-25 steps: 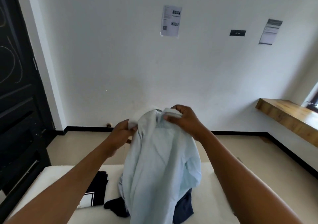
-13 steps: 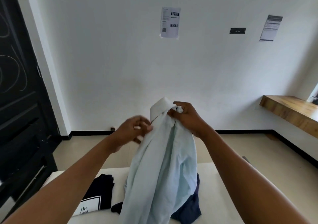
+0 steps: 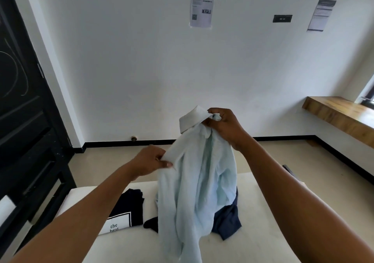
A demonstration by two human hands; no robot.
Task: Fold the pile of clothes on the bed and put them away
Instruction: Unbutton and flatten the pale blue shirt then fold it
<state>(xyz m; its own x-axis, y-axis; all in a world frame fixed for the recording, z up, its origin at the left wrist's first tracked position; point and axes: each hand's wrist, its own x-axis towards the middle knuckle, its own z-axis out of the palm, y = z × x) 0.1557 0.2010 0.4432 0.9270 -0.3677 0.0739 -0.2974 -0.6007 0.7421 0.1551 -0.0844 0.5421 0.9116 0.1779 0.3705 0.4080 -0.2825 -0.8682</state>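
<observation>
A pale blue collared shirt [image 3: 199, 186] hangs in the air above the white bed [image 3: 251, 244]. My right hand [image 3: 223, 126] grips it at the collar, held high. My left hand [image 3: 150, 161] pinches the shirt's left edge lower down, near the shoulder. Behind the hanging shirt a dark navy garment [image 3: 226, 220] lies crumpled on the bed. To its left lies a folded black T-shirt [image 3: 124, 212] with a white printed panel reading "the best".
A black door [image 3: 22, 121] stands at the left, next to the bed's dark frame. A wooden shelf [image 3: 340, 117] runs along the right wall. Beige floor [image 3: 273, 157] lies beyond the bed, with papers taped on the white wall.
My left hand has slid down and left from the collar to the shirt's side edge. My right hand stays up at the collar. The shirt hangs a little more spread.
</observation>
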